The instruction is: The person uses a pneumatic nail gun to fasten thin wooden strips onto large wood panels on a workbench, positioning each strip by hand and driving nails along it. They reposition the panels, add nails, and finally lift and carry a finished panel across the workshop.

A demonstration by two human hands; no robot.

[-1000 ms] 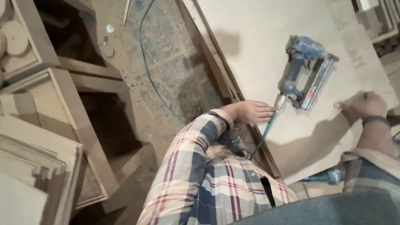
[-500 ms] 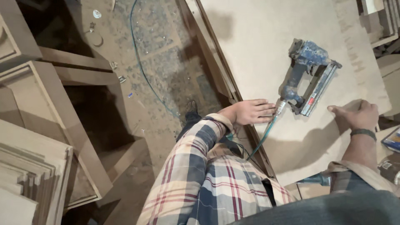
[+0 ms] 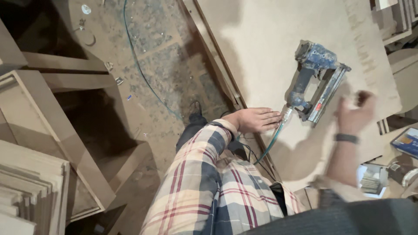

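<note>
A blue pneumatic nail gun [image 3: 315,80] lies on its side on a large pale board [image 3: 261,39]. Its teal air hose [image 3: 271,146] runs down off the board's edge. My left hand [image 3: 257,119], in a plaid sleeve, rests flat on the board's near edge, with the fingertips beside the gun's hose fitting. My right hand [image 3: 355,114], with a dark band on the wrist, is blurred and lifted above the board just right of the gun. Its fingers are loosely spread and hold nothing.
Wooden box frames [image 3: 48,126] and a stack of cut panels [image 3: 26,191] stand at the left. A thin blue hose [image 3: 139,65] trails over the dusty floor. Strips of staples [image 3: 370,182] and a blue box [image 3: 407,141] lie at the right.
My right hand has lifted off the board, where it lay flat, and swung left towards the nail gun. The left hand and the gun have stayed put.
</note>
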